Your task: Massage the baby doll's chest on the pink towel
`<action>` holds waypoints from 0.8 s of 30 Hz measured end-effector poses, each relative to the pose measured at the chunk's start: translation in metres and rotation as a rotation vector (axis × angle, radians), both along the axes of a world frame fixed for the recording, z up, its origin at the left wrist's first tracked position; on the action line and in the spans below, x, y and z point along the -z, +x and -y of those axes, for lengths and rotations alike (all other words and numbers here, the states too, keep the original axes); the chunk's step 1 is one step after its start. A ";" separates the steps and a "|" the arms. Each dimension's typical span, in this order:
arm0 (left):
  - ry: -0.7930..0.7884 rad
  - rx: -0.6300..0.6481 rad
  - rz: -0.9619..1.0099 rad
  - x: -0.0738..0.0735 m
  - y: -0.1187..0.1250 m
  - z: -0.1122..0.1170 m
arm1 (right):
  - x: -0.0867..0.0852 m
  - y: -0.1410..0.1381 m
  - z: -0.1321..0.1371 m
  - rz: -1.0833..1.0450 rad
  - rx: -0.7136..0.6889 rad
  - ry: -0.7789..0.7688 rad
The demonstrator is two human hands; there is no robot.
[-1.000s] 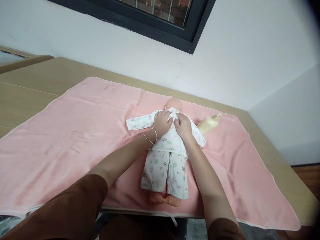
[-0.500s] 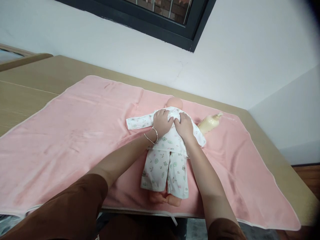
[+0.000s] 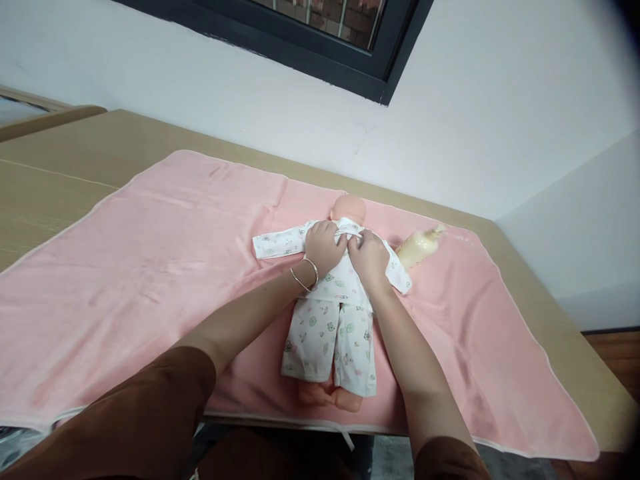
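A baby doll [image 3: 349, 208] lies on a pink blanket, its head toward the wall and its feet toward me. It wears a white patterned shirt [image 3: 340, 283] and matching trousers [image 3: 311, 339]. My left hand [image 3: 324, 248], with a bracelet at the wrist, grips the shirt near the collar. Beside it, my right hand [image 3: 369, 257] pinches the same part of the shirt. A raised fold of cloth shows between the thumbs. The doll's sleeves spread out to both sides, and its bare feet [image 3: 330, 395] stick out of the trousers.
The pink blanket [image 3: 150, 267] covers much of the wooden table [image 3: 200, 140]. A pale yellow bottle [image 3: 419, 247] lies on it, right of the doll. Behind the table rises a white wall with a dark-framed window [image 3: 320, 47].
My fingers have curled in from lying flat on the doll's upper body. The shirt is now gathered into a fold between my hands.
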State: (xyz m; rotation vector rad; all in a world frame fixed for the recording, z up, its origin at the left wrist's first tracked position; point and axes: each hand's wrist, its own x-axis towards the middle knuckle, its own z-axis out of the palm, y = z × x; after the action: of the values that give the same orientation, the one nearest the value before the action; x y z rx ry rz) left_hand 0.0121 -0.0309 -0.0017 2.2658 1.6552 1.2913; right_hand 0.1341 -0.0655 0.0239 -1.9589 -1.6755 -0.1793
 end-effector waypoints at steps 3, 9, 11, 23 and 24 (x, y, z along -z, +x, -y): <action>-0.010 0.003 0.036 0.000 0.001 0.000 | 0.000 0.002 -0.002 -0.007 -0.012 -0.002; -0.086 0.092 -0.004 -0.001 0.000 -0.009 | 0.007 0.015 -0.017 0.010 -0.174 -0.012; -0.089 0.119 -0.033 -0.001 0.000 -0.012 | 0.009 0.019 -0.022 0.021 -0.232 -0.032; 0.032 0.058 -0.067 0.001 -0.001 -0.002 | 0.000 0.001 0.000 0.012 -0.022 -0.001; 0.026 0.045 -0.066 0.000 0.000 -0.001 | 0.000 0.001 0.000 0.006 -0.016 -0.002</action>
State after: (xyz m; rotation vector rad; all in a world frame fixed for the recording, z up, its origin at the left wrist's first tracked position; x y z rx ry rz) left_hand 0.0117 -0.0300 -0.0015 2.3707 1.6070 1.2499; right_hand 0.1353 -0.0657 0.0238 -1.9476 -1.6955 -0.1777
